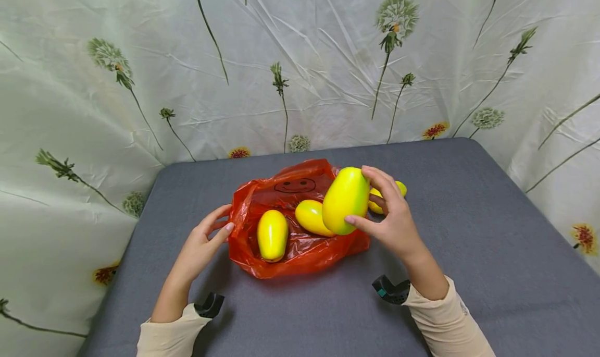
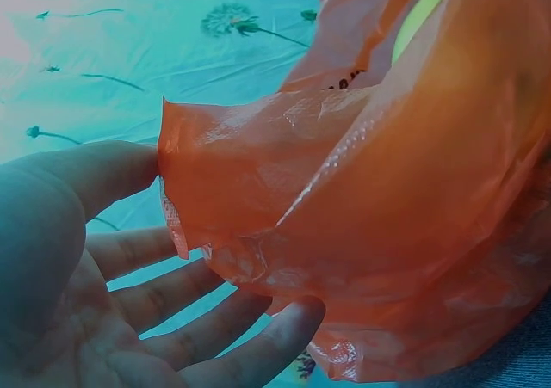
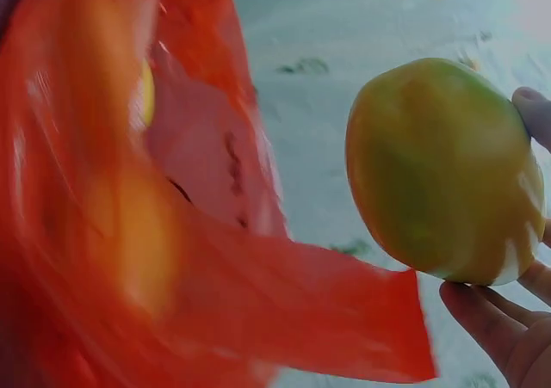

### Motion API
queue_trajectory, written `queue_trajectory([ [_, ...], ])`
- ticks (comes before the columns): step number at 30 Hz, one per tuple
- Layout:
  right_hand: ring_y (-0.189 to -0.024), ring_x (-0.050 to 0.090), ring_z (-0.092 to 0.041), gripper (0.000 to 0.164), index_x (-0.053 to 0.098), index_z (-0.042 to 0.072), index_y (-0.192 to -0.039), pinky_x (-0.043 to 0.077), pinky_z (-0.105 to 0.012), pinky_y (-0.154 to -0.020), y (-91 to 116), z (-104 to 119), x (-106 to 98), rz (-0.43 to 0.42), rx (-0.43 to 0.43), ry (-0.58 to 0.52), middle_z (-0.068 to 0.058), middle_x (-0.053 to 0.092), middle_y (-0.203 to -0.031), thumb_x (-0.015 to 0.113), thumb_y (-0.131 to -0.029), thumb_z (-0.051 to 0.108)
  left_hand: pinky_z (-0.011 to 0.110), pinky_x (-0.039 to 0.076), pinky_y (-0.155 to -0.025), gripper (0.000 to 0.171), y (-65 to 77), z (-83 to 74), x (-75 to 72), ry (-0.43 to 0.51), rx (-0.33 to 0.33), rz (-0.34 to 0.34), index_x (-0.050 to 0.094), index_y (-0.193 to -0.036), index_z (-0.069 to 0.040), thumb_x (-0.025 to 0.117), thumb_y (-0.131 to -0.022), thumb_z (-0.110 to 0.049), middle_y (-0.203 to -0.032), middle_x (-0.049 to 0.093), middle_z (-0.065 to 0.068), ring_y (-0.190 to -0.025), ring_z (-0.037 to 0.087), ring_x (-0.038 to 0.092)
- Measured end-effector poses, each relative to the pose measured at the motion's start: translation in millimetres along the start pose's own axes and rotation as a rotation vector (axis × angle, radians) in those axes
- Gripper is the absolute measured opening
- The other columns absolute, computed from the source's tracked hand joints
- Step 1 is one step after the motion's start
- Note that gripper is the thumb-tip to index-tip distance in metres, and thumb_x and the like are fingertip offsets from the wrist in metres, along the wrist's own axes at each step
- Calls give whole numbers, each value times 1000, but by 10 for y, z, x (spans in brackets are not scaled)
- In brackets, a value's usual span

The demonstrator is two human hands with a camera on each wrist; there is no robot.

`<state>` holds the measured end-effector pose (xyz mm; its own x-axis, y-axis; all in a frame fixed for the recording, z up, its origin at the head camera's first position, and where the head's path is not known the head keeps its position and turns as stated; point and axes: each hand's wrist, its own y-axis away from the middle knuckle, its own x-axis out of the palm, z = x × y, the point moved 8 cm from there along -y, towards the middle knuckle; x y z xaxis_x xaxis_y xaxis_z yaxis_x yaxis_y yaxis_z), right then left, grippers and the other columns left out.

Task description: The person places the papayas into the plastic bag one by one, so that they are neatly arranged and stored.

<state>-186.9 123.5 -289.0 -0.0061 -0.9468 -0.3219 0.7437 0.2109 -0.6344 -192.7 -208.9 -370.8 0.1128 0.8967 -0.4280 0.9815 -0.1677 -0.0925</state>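
A red plastic bag (image 1: 300,263) lies with its mouth spread wide on the grey table, a smiley face drawn on it. Two yellow mangoes (image 1: 272,235) rest inside, one at the left and one near the middle. My left hand (image 1: 201,247) holds the bag's left edge; the left wrist view shows the thumb at the handle's end and several fingers behind the plastic. Above the bag's right side, my right hand (image 1: 394,221) grips a larger yellow-green mango (image 1: 346,200) between thumb and fingers. In the right wrist view this mango (image 3: 439,173) is beside the bag's handle (image 3: 370,319).
Behind my right hand, more yellow fruit (image 1: 400,188) shows on the table, partly hidden. The grey tabletop (image 1: 469,232) extends to both sides. A pale curtain (image 1: 328,60) printed with dandelions hangs along the table's back and sides.
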Motion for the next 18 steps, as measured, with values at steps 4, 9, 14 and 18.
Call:
queue_trajectory([
  [4, -117, 39, -25, 86, 39, 1, -132, 43, -26, -88, 23, 34, 241, 66, -15, -22, -14, 35, -135, 81, -58, -5, 34, 50, -77, 50, -2, -6, 7, -8, -2, 1, 38, -135, -12, 55, -90, -24, -134, 41, 10, -111, 28, 48],
  [9, -120, 36, -24, 82, 37, 2, -133, 44, -36, -88, 78, -17, 569, 131, 7, -55, -10, 32, -136, 80, -64, 2, 34, 50, -76, 50, -2, 8, 6, -10, -3, -1, 38, -135, -12, 55, -90, -25, -133, 41, 10, -110, 29, 48],
  [14, -121, 34, -22, 78, 36, 5, -134, 42, -39, -90, 142, -147, 811, 182, 69, -98, -9, 30, -137, 78, -69, 8, 32, 50, -76, 49, -2, 8, 11, 0, 8, 0, 39, -135, -12, 55, -90, -23, -133, 41, 10, -110, 28, 48],
  [18, -127, 26, -19, 76, 37, 9, -134, 40, -34, -93, 187, -257, 916, 207, 110, -75, -5, 30, -137, 78, -69, 11, 31, 50, -76, 48, -3, 2, 13, 2, 14, -1, 39, -135, -12, 55, -90, -22, -133, 42, 10, -109, 28, 49],
])
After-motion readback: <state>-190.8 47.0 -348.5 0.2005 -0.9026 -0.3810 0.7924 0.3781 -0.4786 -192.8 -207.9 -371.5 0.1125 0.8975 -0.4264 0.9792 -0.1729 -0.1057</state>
